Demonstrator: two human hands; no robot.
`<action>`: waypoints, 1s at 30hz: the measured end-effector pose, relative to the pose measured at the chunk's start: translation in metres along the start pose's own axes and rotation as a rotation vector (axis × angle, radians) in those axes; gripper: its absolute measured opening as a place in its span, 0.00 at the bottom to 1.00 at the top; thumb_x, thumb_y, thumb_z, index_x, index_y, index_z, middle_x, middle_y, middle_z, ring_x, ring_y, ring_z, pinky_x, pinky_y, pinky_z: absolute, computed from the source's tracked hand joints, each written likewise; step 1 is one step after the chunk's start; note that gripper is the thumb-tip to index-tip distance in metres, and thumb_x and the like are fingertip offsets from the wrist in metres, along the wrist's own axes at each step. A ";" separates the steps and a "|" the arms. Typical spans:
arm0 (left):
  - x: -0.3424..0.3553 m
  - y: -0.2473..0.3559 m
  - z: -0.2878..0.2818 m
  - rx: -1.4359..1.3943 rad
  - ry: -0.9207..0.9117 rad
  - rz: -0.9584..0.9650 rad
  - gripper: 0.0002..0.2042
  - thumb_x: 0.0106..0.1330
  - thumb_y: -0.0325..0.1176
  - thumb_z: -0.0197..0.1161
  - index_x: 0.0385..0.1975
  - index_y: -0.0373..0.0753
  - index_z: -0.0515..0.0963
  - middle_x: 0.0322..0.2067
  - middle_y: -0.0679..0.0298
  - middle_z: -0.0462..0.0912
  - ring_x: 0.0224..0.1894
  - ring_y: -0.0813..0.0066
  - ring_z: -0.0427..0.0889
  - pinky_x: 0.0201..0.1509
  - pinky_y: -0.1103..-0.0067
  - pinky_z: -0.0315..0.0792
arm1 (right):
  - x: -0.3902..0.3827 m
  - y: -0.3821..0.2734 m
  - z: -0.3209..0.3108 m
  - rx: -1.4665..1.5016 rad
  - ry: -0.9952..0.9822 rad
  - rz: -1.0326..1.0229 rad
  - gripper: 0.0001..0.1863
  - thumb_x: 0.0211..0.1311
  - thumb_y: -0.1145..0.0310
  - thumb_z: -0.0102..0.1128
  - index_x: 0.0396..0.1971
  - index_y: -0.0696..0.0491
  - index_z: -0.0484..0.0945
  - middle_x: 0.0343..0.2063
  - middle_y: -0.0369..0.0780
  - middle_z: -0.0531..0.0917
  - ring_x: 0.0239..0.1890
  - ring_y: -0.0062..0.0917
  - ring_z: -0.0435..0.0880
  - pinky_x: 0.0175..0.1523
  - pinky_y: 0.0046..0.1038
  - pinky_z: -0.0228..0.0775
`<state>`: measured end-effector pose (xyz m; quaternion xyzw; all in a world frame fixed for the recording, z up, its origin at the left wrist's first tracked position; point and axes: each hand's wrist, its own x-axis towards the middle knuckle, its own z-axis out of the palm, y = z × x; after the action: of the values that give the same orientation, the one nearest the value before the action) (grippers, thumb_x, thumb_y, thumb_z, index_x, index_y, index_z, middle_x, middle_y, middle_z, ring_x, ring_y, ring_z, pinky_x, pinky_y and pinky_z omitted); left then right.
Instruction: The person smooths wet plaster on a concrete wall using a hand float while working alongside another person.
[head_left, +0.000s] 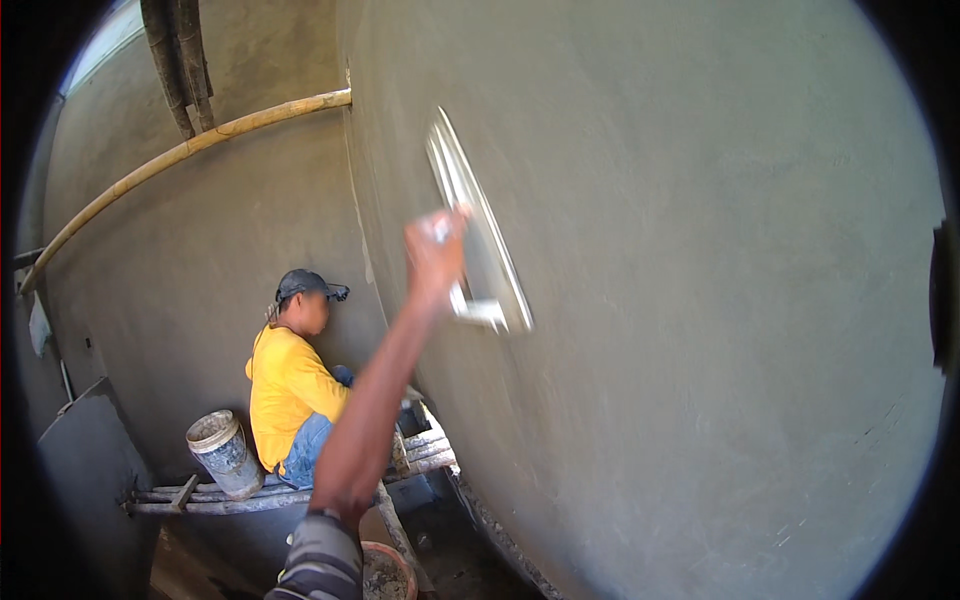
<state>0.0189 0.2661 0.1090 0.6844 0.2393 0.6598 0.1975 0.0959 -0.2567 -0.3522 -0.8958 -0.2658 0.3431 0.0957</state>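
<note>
L hand [436, 250] was clenched on a metal trowel [456, 178], both blurred; its long flat blade was up at the wall [700, 300], contact hard to tell. Wall was smooth, matte grey. Forearm [375, 405] hid pt of a co-worker [292, 370] in yellow. Bucket [409, 574] below, cut off at btm, had grey mix; crusted pail [230, 466] sat on rough poles [215, 507], contents unclear.

On my feed, I see the trowel [487, 250] before the wall [700, 300], upper centre; the bucket [229, 462] on poles [220, 508], lower left.
</note>
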 end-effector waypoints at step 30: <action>-0.063 -0.046 0.025 -0.046 0.084 0.446 0.13 0.66 0.42 0.64 0.38 0.37 0.83 0.15 0.72 0.72 0.11 0.84 0.65 0.11 0.80 0.60 | 0.010 0.012 0.019 0.053 0.097 -0.054 0.31 0.56 0.49 0.59 0.58 0.48 0.71 0.47 0.55 0.80 0.52 0.52 0.77 0.54 0.50 0.69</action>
<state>0.0400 0.2678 0.0297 0.6876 0.0749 0.7203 0.0522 0.0944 -0.2611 -0.3763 -0.9011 -0.2756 0.3034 0.1416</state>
